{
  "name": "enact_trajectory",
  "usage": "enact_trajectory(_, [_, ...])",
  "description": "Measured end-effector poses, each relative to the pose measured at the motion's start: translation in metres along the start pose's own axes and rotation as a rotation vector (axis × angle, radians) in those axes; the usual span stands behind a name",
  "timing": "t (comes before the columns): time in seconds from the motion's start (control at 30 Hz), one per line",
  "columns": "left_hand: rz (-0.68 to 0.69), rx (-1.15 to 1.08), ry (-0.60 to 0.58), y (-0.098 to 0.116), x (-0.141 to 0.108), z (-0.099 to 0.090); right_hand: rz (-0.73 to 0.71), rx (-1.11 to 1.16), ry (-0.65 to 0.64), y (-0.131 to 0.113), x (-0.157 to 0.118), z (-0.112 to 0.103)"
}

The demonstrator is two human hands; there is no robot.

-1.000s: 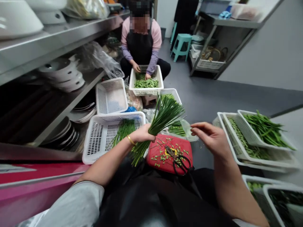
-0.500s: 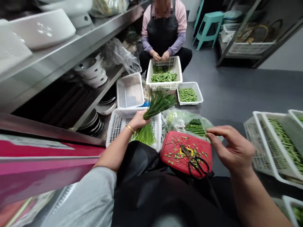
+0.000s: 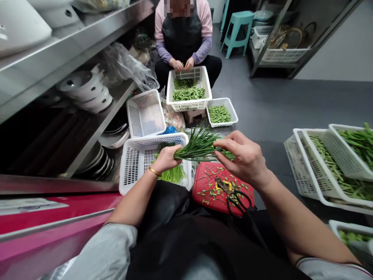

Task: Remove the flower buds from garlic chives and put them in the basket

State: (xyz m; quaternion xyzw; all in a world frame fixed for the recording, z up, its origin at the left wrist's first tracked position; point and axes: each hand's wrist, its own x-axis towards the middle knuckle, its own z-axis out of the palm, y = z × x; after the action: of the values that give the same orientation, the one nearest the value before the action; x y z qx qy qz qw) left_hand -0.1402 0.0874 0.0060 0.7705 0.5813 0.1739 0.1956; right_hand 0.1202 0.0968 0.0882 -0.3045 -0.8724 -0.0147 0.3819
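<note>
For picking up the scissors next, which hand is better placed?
Probably the right hand: it is nearer the scissors and is only at the far end of the green stalks, while the left hand is wrapped around the bundle.

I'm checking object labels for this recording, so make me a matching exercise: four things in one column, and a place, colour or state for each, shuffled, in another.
Things:
1. Scissors
2. Bunch of green stalks
3. Stool at the back
4. Bracelet

Descriptions:
A. Gold-coloured
B. Held in the left hand
C. Teal
D. Lying on the red surface

Right pairs: 1-D, 2-B, 3-C, 4-A
</note>
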Motion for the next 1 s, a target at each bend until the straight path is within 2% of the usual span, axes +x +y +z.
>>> enact_trajectory(0.3, [-0.033,0.144,-0.031,0.005,-0.002,-0.002,0.027,0.035,-0.218,0.008,-0.005,-0.002])
enact_trajectory(0.43, [-0.068,0.169,-0.058,-0.001,-0.007,-0.001,0.053,-0.027,-0.292,0.007,-0.013,0.011])
enact_trajectory(0.57, [-0.086,0.204,-0.026,-0.009,-0.007,0.005,0.189,-0.037,-0.364,0.014,-0.023,0.029])
enact_trajectory(0.73, [-0.085,0.246,-0.030,-0.006,-0.013,0.009,0.346,0.200,-0.327,0.015,-0.036,0.037])
enact_trajectory(0.9, [-0.096,0.245,-0.052,0.000,-0.018,0.008,0.327,0.301,-0.300,0.018,-0.051,0.040])
enact_trajectory(1.0, [-0.117,0.196,-0.051,0.008,-0.023,0.005,0.303,0.347,-0.275,0.013,-0.056,0.033])
